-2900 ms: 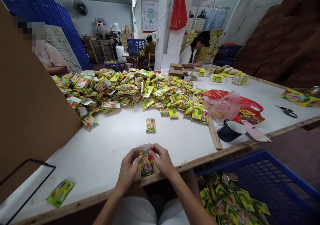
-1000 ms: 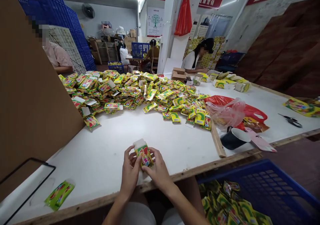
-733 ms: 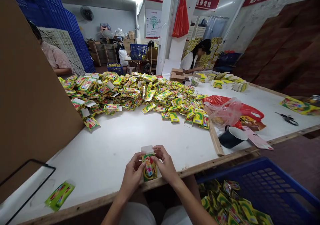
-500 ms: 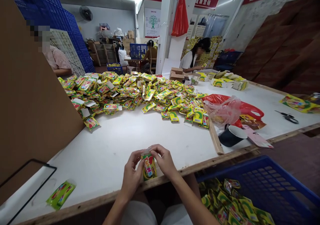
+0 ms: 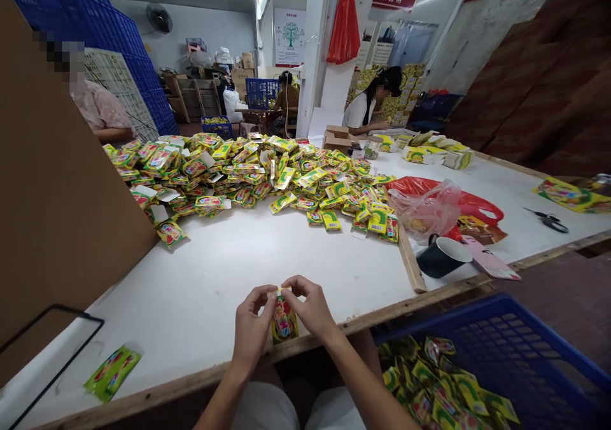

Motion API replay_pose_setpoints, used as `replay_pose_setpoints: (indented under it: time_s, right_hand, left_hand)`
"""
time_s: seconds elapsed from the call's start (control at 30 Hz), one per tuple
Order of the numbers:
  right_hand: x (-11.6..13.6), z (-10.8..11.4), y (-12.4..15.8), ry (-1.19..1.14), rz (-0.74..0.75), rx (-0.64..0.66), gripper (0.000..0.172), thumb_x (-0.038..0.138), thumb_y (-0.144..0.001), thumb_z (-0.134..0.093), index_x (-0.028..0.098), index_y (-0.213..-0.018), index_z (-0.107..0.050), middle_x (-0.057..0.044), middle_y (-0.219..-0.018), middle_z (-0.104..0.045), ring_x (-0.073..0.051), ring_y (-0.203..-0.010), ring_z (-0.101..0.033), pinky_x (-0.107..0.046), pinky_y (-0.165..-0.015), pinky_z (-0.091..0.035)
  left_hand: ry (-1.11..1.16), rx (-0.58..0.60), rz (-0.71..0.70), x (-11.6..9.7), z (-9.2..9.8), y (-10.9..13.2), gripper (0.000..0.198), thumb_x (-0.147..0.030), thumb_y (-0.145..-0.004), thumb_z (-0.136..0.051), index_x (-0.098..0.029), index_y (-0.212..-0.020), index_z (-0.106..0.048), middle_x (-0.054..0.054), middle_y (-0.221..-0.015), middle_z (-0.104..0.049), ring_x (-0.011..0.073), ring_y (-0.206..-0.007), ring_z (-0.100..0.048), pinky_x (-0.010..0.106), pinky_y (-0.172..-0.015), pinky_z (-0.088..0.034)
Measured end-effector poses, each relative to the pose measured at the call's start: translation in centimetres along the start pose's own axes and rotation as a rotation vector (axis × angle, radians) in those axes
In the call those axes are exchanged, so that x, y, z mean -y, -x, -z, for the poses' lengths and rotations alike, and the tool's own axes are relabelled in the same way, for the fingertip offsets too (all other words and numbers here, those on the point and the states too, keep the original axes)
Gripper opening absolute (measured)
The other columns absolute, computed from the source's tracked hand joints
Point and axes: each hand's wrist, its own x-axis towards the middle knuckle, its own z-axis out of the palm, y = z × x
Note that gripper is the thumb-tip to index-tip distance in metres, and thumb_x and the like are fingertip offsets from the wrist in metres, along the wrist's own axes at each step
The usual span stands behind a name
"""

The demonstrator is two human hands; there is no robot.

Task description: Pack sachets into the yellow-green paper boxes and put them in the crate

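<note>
A small yellow-green packet box (image 5: 285,322) with colourful lettering stands upright at the table's front edge. My left hand (image 5: 252,322) pinches its upper left corner between thumb and fingers. At the upper right corner, my right hand (image 5: 310,306) pinches the top with thumb and forefinger. The top edge is partly hidden behind my fingertips. Beyond my hands, a long heap of similar small boxes (image 5: 248,169) spreads across the white table (image 5: 248,245), some with white end flaps open. A green sachet (image 5: 113,371) lies by itself at the front left.
A blue basket (image 5: 506,347) of packets (image 5: 443,379) is below the table at right. A dark mug (image 5: 443,256), pink phone-like slab (image 5: 491,258), red plastic bag (image 5: 477,207) and scissors (image 5: 548,219) lie to the right. A cardboard sheet (image 5: 62,182) stands left. Other people sit farther back.
My fingers have moved closer together along the box's top, and the pale flap that stuck up there is now lower and mostly covered. The view has shifted slightly.
</note>
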Motion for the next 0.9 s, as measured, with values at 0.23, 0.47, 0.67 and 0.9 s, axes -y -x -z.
replay_pose_setpoints:
  time_s: [0.23,0.47,0.67,0.9]
  right_hand:
    - [0.0,-0.9,-0.2,-0.031,0.065,0.010,0.127,0.027,-0.075,0.093,0.053,-0.136,-0.015,0.045,-0.118,-0.015,0.038,-0.080,0.030,0.029,-0.077,0.020]
    - [-1.9,-0.5,1.6,-0.069,0.072,0.029,0.122,0.033,-0.076,0.087,0.054,-0.135,-0.018,0.043,-0.122,-0.015,0.041,-0.088,0.030,0.032,-0.083,0.020]
    - [-13.7,0.1,6.4,0.257,-0.021,0.235,0.108,0.040,-0.078,0.079,0.063,-0.118,-0.019,0.049,-0.105,-0.013,0.024,-0.076,0.029,0.010,-0.068,0.009]
    - [-16.0,0.0,-8.4,0.190,-0.459,0.196,0.099,0.051,-0.081,0.052,0.037,-0.165,-0.001,0.026,-0.142,-0.012,0.016,-0.109,0.031,0.019,-0.106,0.032]
  left_hand:
    - [0.054,0.008,0.032,0.7,0.1,-0.3,0.031,-0.037,-0.081,-0.060,-0.009,-0.094,-0.061,0.009,-0.095,-0.062,0.0179,-0.089,-0.058,0.028,-0.081,-0.047]
    - [0.028,0.054,-0.011,1.1,0.6,0.7,0.037,-0.036,-0.084,-0.056,-0.014,-0.114,-0.054,0.010,-0.117,-0.055,0.0182,-0.102,-0.056,0.030,-0.089,-0.045]
    - [0.003,0.047,0.073,1.5,0.6,0.2,0.040,-0.045,-0.085,-0.053,-0.013,-0.109,-0.050,0.010,-0.110,-0.056,0.0171,-0.093,-0.058,0.031,-0.085,-0.045]
    - [-0.107,0.117,0.123,1.2,0.3,0.4,0.041,-0.050,-0.083,-0.052,-0.015,-0.102,-0.055,0.009,-0.105,-0.059,0.0191,-0.095,-0.058,0.031,-0.086,-0.044]
